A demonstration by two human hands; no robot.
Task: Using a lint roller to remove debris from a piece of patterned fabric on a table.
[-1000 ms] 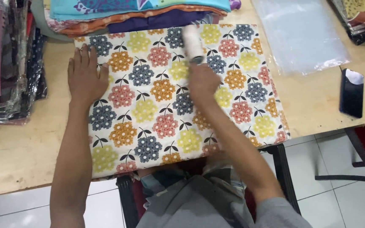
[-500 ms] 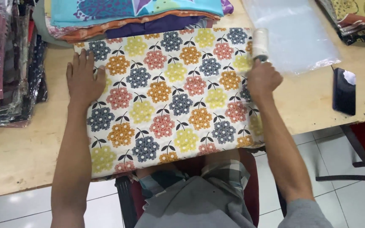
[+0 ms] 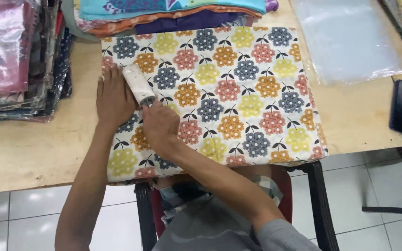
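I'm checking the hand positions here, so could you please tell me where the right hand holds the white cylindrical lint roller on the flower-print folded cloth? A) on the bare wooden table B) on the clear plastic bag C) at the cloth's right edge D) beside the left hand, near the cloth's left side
D: the right hand grips the white cylindrical lint roller right beside the flat left hand, on the left part of the flower-print folded cloth.

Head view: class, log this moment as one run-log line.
left hand: flat on floral cloth | right hand: grips lint roller on cloth | table: wood

My right hand (image 3: 160, 125) hides the lint roller (image 3: 138, 86) handle. The far fabric stack (image 3: 173, 11), clear bag (image 3: 350, 37) and left wrapped piles (image 3: 15, 56) run past the frame edges.
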